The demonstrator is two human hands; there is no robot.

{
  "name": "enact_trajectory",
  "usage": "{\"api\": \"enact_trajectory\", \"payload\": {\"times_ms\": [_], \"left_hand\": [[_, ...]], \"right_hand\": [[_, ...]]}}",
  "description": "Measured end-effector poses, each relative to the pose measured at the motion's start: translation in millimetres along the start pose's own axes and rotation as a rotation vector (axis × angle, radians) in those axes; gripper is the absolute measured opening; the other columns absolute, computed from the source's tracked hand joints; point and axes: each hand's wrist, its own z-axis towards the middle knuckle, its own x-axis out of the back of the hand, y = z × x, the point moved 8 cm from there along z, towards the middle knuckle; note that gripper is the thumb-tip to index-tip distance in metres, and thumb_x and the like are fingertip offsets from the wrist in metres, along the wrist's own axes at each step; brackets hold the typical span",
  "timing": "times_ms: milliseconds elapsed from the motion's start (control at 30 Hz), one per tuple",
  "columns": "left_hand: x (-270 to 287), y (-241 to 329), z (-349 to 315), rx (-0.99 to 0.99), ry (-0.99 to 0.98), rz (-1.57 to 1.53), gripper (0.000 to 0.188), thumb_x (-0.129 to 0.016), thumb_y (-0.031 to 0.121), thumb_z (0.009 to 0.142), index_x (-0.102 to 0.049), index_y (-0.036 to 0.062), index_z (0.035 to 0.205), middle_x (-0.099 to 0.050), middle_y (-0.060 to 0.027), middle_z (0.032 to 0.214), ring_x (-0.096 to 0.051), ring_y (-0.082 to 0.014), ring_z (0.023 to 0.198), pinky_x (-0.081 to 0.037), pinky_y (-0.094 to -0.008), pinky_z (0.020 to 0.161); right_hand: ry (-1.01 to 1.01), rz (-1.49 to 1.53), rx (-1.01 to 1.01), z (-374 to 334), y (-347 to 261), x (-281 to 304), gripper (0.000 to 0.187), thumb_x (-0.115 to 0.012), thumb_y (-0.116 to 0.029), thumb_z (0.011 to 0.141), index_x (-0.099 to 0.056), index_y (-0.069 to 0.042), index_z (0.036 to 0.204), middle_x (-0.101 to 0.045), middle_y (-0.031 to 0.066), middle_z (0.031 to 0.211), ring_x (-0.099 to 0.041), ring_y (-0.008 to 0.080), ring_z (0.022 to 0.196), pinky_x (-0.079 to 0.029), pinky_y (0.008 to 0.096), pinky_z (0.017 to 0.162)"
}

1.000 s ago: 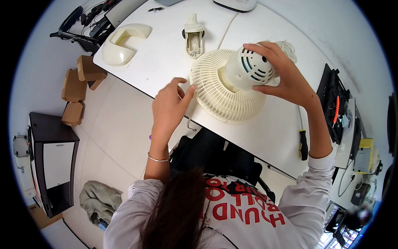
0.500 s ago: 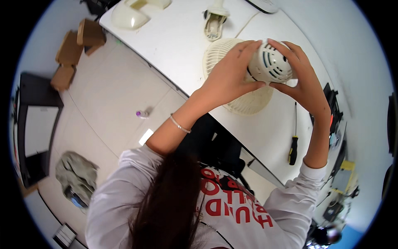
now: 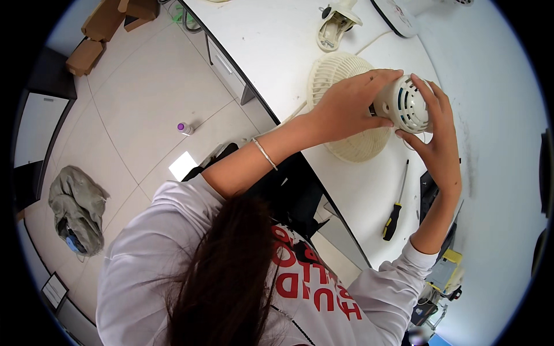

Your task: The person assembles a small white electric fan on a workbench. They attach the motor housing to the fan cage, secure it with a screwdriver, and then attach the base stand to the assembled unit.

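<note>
Motor housing: the vented white motor housing [image 3: 412, 106] sits behind the round fan grille [image 3: 363, 147], above the desk [image 3: 346, 187]; you have it between both hands.
Left hand: your left hand [image 3: 349, 109] grips the housing's near-left side, fingers over the top edge, thumb below.
Right hand: your right hand [image 3: 441, 141] grips the vented end, fingers spread over the top, thumb underneath.
Done: the clip base [image 3: 337, 29] is already off the fan and lies separately on the desk, beyond the grille.
Left: the housing appears to be together with the grille, judged not yet taken apart; a dark strip shows beside your left fingers, but you cover the joint, so any opening there cannot be confirmed.
Screwdriver: the black-and-yellow screwdriver [image 3: 392, 222] lies on the desk, out of your hands.
Change in grip: one second ago your left hand was free beside the grille and your right alone held the housing; both now hold it, as they did half a second ago.
Change in view: the curved cream cover, whole one second ago, is now almost entirely out of frame.
</note>
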Motion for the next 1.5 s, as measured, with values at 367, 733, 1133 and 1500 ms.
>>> {"api": "enact_trajectory", "payload": {"times_ms": [367,733,1133,1500], "left_hand": [[-2.5,-14.0,-9.0,0.014,-0.042,-0.014,0.068,-0.073,0.022,0.079,-0.04,0.0097,0.137,-0.054,-0.0129,0.126,-0.056,-0.0302,0.11,-0.047,-0.0369,0.093],[-8.8,-12.2,-14.4,0.012,-0.003,0.157,0.072,-0.073,0.024,0.078,-0.037,0.0035,0.137,-0.057,-0.0153,0.118,-0.057,-0.0316,0.106,-0.046,-0.0373,0.09],[-2.8,-16.3,-20.8,-0.062,0.094,0.366,0.057,-0.068,0.037,0.081,-0.05,0.0099,0.127,-0.058,-0.0124,0.12,-0.051,-0.0275,0.118,-0.036,-0.0424,0.103],[-5.2,-19.7,-21.8,-0.057,0.135,0.358,0.052,-0.068,0.035,0.08,-0.054,0.0115,0.125,-0.06,-0.0057,0.119,-0.051,-0.0247,0.119,-0.037,-0.0411,0.102]], "right_hand": [[-0.015,0.09,-0.002,-4.6,7.2,-5.8,0.083,-0.078,-0.001,0.064,-0.045,-0.024,0.136,-0.038,0.0126,0.139,-0.037,0.033,0.13,-0.045,0.042,0.099],[-0.079,-0.206,0.129,10.2,-8.5,5.2,0.082,-0.078,-0.002,0.062,-0.047,-0.025,0.134,-0.039,0.0064,0.141,-0.036,0.0325,0.131,-0.039,0.0429,0.105],[-0.144,-0.106,0.147,9.6,-9.9,3.7,0.075,-0.075,-0.003,0.068,-0.047,-0.024,0.134,-0.035,0.0114,0.143,-0.035,0.0346,0.129,-0.039,0.0432,0.104],[-0.226,-0.175,0.093,12.8,-3.0,4.4,0.076,-0.073,-0.007,0.071,-0.041,-0.025,0.137,-0.036,0.0143,0.142,-0.035,0.0364,0.13,-0.039,0.0442,0.103]]}}
